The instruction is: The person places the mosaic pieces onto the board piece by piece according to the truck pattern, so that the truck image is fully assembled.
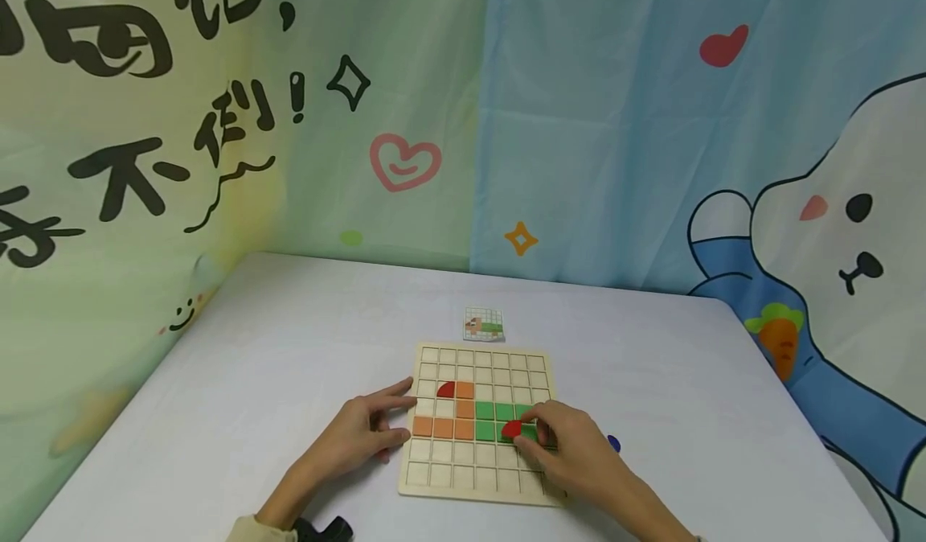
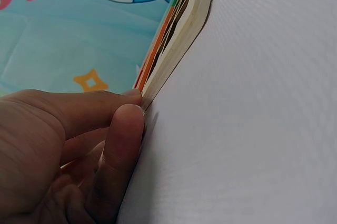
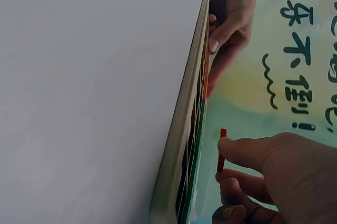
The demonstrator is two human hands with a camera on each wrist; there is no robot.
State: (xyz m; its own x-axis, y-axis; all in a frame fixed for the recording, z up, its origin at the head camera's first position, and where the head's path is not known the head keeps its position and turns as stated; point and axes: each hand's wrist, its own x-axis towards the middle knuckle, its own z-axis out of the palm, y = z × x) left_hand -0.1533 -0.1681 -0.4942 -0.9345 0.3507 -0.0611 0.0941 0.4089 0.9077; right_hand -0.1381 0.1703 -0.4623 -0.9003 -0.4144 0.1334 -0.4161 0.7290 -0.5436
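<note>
A wooden grid board (image 1: 463, 478) lies on the white table. Orange square tiles (image 1: 443, 428) and green square tiles (image 1: 485, 420) fill several of its cells, and a red quarter-circle tile (image 1: 446, 389) sits beside the top orange one. My left hand (image 1: 365, 425) touches the board's left edge with thumb and fingers, and the left wrist view shows the fingertips against that edge. My right hand (image 1: 571, 445) pinches another red quarter-circle tile (image 1: 512, 429) over the green tiles. In the right wrist view this red tile (image 3: 222, 150) is held apart from the board's surface.
A small picture card (image 1: 483, 325) with a gridded design lies behind the board. Partly hidden by the right hand is a blue piece (image 1: 614, 443) on the table (image 1: 687, 381). A black object (image 1: 325, 530) shows near the left wrist. Printed curtains (image 1: 405, 84) hang behind the table.
</note>
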